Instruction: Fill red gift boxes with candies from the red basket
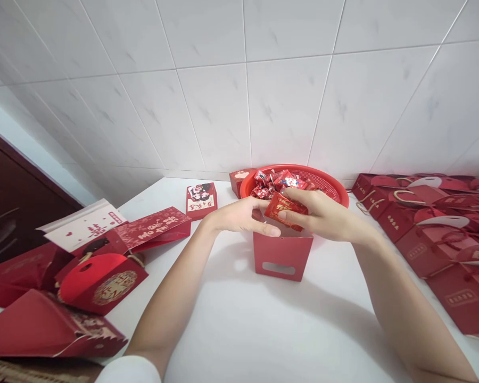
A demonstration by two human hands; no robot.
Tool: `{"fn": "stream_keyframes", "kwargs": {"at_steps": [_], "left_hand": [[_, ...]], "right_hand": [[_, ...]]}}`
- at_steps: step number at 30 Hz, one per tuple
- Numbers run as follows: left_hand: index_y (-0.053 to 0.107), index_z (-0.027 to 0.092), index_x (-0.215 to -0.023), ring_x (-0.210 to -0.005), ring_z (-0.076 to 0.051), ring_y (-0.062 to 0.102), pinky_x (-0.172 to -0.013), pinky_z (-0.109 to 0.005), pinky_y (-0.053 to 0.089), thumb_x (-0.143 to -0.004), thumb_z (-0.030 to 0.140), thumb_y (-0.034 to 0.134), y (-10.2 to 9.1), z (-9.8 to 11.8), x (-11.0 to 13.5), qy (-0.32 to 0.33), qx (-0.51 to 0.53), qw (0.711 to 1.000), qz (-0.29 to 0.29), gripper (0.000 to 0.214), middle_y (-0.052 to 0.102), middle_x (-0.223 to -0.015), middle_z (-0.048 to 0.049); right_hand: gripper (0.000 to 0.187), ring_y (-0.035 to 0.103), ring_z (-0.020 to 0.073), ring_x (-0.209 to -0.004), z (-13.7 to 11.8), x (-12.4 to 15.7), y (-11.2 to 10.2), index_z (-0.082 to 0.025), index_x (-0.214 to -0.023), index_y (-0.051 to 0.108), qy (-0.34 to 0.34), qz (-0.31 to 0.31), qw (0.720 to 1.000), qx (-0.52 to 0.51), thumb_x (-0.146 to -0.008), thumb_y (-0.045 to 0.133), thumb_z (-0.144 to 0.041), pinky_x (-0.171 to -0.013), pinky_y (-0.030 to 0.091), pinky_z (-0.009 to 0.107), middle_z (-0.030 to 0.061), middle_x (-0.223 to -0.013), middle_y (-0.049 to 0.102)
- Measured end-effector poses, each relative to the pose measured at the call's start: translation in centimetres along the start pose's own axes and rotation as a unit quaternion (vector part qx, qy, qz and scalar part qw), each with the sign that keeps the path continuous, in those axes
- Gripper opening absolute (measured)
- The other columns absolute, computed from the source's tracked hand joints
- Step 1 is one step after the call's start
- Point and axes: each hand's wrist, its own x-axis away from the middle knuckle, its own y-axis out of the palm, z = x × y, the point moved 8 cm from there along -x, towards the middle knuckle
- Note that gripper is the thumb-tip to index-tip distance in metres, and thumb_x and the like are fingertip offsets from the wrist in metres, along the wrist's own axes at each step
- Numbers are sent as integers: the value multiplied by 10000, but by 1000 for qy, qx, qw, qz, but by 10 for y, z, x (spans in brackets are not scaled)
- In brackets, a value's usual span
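Observation:
A red gift box (281,260) stands upright on the white table with its top unfolded and a pale slot in its front. My left hand (247,215) grips the box's upper left rim, its thumb across the front of the opening and its fingers further back. Between the thumb and fingers of my right hand (325,213) is a shiny red packet (283,211) with gold print, held just over the box's opening. Right behind sits a round red plastic basket (337,194) with wrapped candies (289,181) in it.
Closed red gift boxes with cord handles (431,250) stand in rows at the right. At the left lie several unfilled-looking red cartons (104,282) and a white printed flap (88,223). A small red box (201,201) stands near the tiled wall (207,117).

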Motion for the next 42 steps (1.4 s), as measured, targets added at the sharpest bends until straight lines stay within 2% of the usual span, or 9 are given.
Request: {"fn": "stream_keyframes", "kwargs": {"at_steps": [8, 13, 20, 25, 29, 34, 37, 40, 42], "left_hand": [[724, 222, -1106, -958, -241, 636, -826, -323, 474, -718, 495, 778, -1, -1, 1, -5, -18, 1000, 7, 477, 721, -1050, -32], [677, 276, -1244, -1015, -229, 615, -858, -314, 449, -744, 489, 765, 2, 0, 0, -2, -32, 999, -14, 551, 691, -1195, -21], [637, 308, -1314, -979, -214, 610, -832, -314, 459, -739, 490, 775, 1, -2, 0, -9, -33, 999, -7, 619, 670, -1242, -33], [670, 282, -1269, -1020, -227, 616, -860, -313, 456, -754, 466, 770, 4, 1, -1, 9, -18, 1000, -21, 556, 687, -1215, -27], [668, 272, -1266, -983, -219, 626, -847, -314, 463, -746, 472, 774, 3, -1, 0, -2, -23, 1000, -17, 567, 696, -1185, -27], [662, 270, -1275, -1019, -230, 626, -870, -319, 468, -739, 497, 776, 2, -2, 1, -26, -20, 999, -6, 593, 701, -1181, -31], [654, 299, -1288, -1083, -225, 612, -885, -301, 468, -761, 446, 771, 4, 1, 1, -15, -10, 1000, -13, 560, 673, -1262, -24], [647, 320, -1293, -1148, -217, 589, -898, -283, 462, -782, 410, 758, 5, 5, 0, 4, -8, 1000, -19, 530, 623, -1359, -14], [649, 318, -1289, -1121, -216, 601, -892, -286, 466, -774, 432, 763, 4, 4, 0, -1, -14, 1000, -18, 540, 614, -1374, -18]], "right_hand": [[266, 349, 89, -518, 0, -1, 2, -205, -678, 385, -20, -25, 999, 25, -900, 511, -285, -483, 241, 258, -38, -590, 423], [204, 371, 95, -504, 10, 0, 6, -221, -758, 388, 21, -52, 998, 42, -822, 582, -240, -470, 242, 258, -58, -601, 445], [123, 458, 112, -564, -3, 5, 16, -215, -837, 632, -45, -132, 990, 1, -879, 517, -228, -533, 326, 263, -23, -686, 576], [128, 565, 155, -697, -6, 1, 23, -227, -893, 673, -72, -112, 989, -61, -855, 553, -201, -590, 398, 268, 15, -836, 668], [106, 541, 133, -650, -3, -2, 26, -203, -841, 631, -62, -118, 990, -38, -869, 530, -193, -555, 373, 252, 10, -803, 657], [54, 537, 126, -619, 0, 5, -9, -184, -818, 564, -24, -15, 995, -92, -852, 585, -220, -539, 402, 246, -2, -708, 599], [125, 605, 149, -662, -2, 13, -29, -196, -981, 576, -36, 46, 988, -146, -873, 599, -255, -572, 455, 261, 12, -772, 652], [305, 650, 168, -675, -2, 17, -36, -210, -1168, 575, -35, 75, 983, -164, -880, 625, -293, -578, 486, 272, 25, -808, 697], [303, 664, 177, -680, -1, 17, -37, -196, -1142, 611, -29, 83, 982, -167, -864, 656, -308, -588, 508, 280, 31, -790, 706]]}}
